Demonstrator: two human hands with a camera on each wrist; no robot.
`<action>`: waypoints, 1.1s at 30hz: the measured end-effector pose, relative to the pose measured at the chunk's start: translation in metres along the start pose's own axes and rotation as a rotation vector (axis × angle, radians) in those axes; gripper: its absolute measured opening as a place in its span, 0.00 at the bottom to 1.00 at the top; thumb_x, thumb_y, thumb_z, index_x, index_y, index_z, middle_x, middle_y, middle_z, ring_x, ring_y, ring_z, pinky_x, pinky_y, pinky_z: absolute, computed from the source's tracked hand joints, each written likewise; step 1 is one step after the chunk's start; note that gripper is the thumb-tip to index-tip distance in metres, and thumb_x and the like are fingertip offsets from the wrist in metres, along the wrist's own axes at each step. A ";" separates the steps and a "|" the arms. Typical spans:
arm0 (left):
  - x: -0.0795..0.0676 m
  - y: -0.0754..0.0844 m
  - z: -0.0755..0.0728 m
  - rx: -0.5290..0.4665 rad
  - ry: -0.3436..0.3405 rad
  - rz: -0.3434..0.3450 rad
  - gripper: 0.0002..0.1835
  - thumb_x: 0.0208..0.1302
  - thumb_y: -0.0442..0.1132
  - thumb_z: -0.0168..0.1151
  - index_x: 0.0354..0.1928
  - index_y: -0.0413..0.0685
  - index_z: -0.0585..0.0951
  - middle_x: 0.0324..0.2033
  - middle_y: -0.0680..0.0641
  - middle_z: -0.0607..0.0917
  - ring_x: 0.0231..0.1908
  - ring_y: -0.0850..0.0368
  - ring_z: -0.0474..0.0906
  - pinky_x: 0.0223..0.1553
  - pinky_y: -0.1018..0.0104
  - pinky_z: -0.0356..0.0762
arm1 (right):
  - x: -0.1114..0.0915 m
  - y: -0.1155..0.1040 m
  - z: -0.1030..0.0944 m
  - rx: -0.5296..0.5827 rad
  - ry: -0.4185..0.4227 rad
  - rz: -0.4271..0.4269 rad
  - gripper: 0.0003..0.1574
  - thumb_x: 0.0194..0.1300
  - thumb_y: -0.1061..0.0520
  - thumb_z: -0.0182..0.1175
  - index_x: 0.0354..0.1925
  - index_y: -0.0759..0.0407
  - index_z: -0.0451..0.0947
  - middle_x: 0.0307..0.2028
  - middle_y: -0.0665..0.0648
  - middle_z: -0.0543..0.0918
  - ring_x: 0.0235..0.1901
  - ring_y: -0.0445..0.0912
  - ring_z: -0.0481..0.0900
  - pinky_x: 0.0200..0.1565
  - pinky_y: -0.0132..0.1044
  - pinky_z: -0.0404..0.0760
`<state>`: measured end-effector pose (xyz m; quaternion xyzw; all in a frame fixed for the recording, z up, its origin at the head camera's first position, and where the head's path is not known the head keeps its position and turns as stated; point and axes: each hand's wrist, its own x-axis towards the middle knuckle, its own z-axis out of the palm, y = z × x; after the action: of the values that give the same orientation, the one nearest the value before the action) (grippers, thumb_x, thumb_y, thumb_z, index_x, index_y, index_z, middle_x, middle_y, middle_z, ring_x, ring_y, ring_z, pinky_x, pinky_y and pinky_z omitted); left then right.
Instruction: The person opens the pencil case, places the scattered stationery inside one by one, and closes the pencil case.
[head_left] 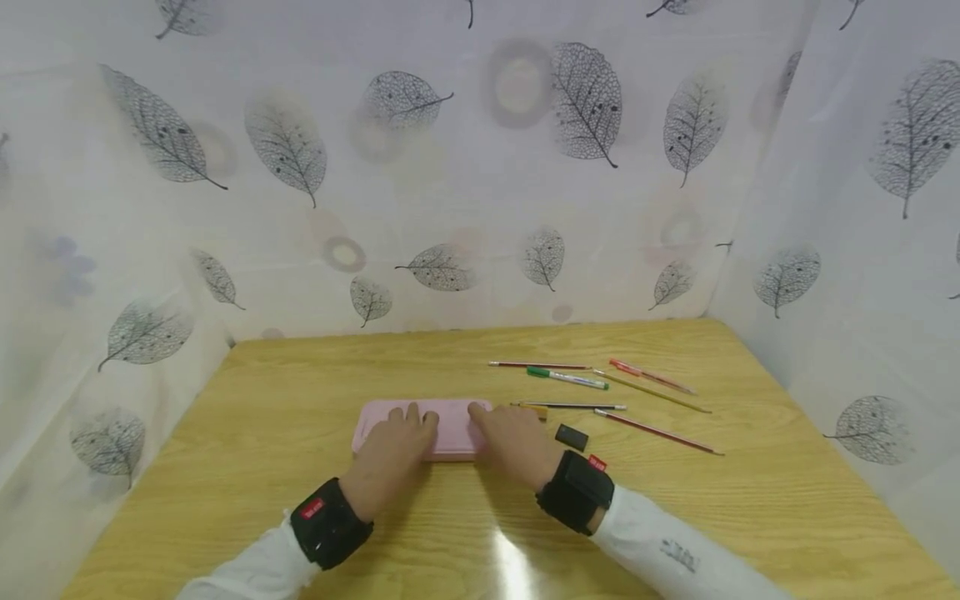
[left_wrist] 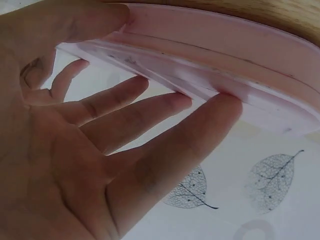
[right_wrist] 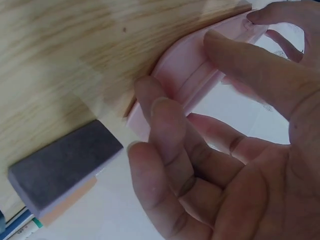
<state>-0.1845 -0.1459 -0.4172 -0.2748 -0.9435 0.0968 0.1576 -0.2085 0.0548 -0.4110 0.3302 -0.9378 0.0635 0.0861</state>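
A pink pencil case lies flat on the wooden table with its lid down. My left hand holds its left part; in the left wrist view the thumb is on the case's side wall and the fingertips touch the lid. At the right end, my right hand grips the case. The right wrist view shows that thumb against the pink wall and the other fingers bent around the end. Close to the right hand lies a dark rectangular block, like an eraser.
Right of the case lie pencils, among them a red one and a yellow one, a green-capped marker and an orange-capped pen. A small yellow-orange block sits near the right hand. A leaf-patterned curtain surrounds the table.
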 end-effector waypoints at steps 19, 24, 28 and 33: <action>0.013 0.005 0.006 0.124 -0.035 0.068 0.18 0.59 0.28 0.63 0.51 0.27 0.81 0.35 0.29 0.87 0.23 0.49 0.83 0.28 0.55 0.86 | 0.006 0.001 -0.004 -0.029 -0.004 0.015 0.16 0.47 0.58 0.71 0.34 0.56 0.75 0.15 0.49 0.67 0.15 0.42 0.63 0.13 0.34 0.61; 0.014 0.007 0.007 0.191 -0.060 0.074 0.17 0.60 0.29 0.62 0.52 0.28 0.81 0.37 0.30 0.87 0.25 0.47 0.84 0.22 0.59 0.85 | 0.006 0.001 -0.006 0.017 -0.013 0.025 0.17 0.46 0.59 0.72 0.34 0.58 0.76 0.16 0.49 0.69 0.16 0.42 0.65 0.15 0.34 0.64; 0.014 0.009 0.008 0.277 -0.056 0.076 0.16 0.62 0.30 0.60 0.51 0.30 0.82 0.40 0.32 0.88 0.26 0.45 0.84 0.15 0.61 0.82 | 0.007 0.001 -0.007 0.041 -0.019 0.032 0.15 0.46 0.60 0.72 0.33 0.58 0.77 0.16 0.49 0.69 0.16 0.42 0.66 0.16 0.33 0.63; 0.014 0.011 0.009 0.301 -0.051 0.065 0.16 0.61 0.30 0.59 0.50 0.30 0.82 0.40 0.32 0.88 0.27 0.43 0.84 0.15 0.57 0.83 | 0.009 0.000 -0.009 0.056 -0.043 0.045 0.15 0.48 0.59 0.71 0.36 0.58 0.79 0.17 0.50 0.72 0.17 0.42 0.67 0.16 0.33 0.65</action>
<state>-0.1934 -0.1306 -0.4255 -0.2758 -0.9127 0.2491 0.1697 -0.2141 0.0509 -0.4009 0.3127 -0.9445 0.0846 0.0553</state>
